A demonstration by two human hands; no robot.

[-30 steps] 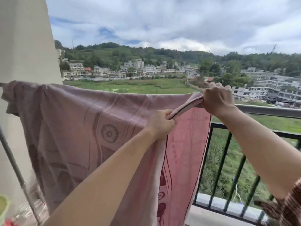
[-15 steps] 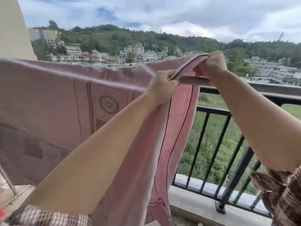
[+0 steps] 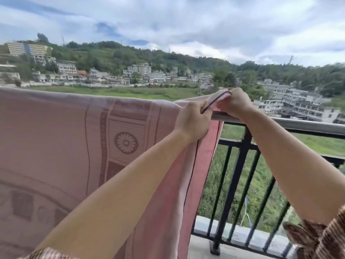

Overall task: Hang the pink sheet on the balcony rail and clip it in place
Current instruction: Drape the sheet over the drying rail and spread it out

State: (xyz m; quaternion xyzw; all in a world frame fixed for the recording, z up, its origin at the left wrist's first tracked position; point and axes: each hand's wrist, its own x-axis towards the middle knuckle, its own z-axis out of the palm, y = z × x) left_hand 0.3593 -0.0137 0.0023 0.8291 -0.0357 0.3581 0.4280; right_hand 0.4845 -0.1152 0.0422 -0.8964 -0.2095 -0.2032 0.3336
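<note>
The pink sheet (image 3: 59,139), patterned with a flower medallion, hangs over the balcony rail (image 3: 302,126) and covers its left part. Its right edge, trimmed with a dark line, falls beside a black post. My left hand (image 3: 192,120) grips the sheet's top edge just above the rail. My right hand (image 3: 233,103) pinches the folded corner of the same edge a little further right and higher, over the rail's grey top bar. No clip shows in either hand.
Black vertical bars (image 3: 240,184) of the balustrade stand under the grey rail to the right of the sheet. A pale concrete ledge (image 3: 233,234) runs along the foot. Beyond lie green fields, houses and a wooded hill.
The view has swung right and the wall at left is gone from sight. Both hands have come closer together on the sheet's top edge and lowered it toward the rail.
</note>
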